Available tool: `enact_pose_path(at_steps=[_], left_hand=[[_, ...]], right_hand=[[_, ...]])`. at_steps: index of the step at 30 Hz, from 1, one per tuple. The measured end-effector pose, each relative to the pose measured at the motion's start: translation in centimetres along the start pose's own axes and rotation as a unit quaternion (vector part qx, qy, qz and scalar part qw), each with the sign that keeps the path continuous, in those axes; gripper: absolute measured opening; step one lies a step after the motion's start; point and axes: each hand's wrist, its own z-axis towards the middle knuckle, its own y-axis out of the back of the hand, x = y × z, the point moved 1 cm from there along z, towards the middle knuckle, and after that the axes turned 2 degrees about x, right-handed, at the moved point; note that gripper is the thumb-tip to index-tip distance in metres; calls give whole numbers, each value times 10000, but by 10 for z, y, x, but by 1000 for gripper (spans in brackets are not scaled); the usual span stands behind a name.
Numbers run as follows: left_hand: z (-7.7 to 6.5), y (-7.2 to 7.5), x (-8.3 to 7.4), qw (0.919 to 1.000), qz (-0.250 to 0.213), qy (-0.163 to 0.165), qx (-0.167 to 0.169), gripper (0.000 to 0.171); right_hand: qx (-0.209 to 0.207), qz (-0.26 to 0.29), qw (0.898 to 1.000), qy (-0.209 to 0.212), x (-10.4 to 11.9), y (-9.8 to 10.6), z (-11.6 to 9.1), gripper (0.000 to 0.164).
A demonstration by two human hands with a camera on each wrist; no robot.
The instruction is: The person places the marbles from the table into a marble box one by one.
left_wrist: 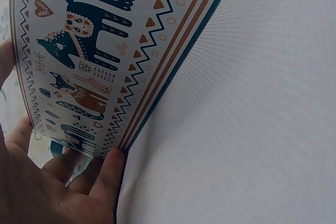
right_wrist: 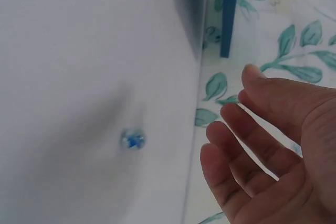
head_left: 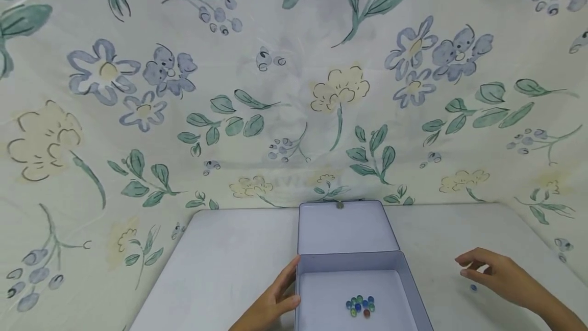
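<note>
A lilac metal box stands on the table with its lid folded back. Several glass marbles, mostly blue and green with one reddish, lie grouped inside it. My left hand touches the box's left outer side, fingers extended, thumb at the rim. In the left wrist view that side carries printed animals and zigzags, and the fingertips rest against it. Right of the box, my right hand hovers with loosely bent fingers, holding nothing. Below it a single blue marble lies on the table, apart from the fingers.
A white table extends on both sides of the box. Cloth with printed flowers and leaves hangs behind and beside the table. The box walls stand higher than the marbles inside.
</note>
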Motion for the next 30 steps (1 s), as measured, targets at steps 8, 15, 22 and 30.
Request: enact_pose_path(at_steps=[8, 15, 22, 30], left_hand=[[1, 1, 2, 10000, 4, -25, 17, 73], [0, 1, 1, 10000, -50, -26, 52, 73], [0, 1, -2, 9999, -100, -62, 90, 74], [1, 1, -2, 10000, -41, -6, 41, 74]], right_hand=[[273, 127, 9985, -451, -18, -4, -8, 21], [483, 165, 9961, -713, -28, -9, -15, 21], [634, 74, 9934, -953, -36, -16, -22, 24], [161, -83, 9991, -389, -41, -25, -29, 22]])
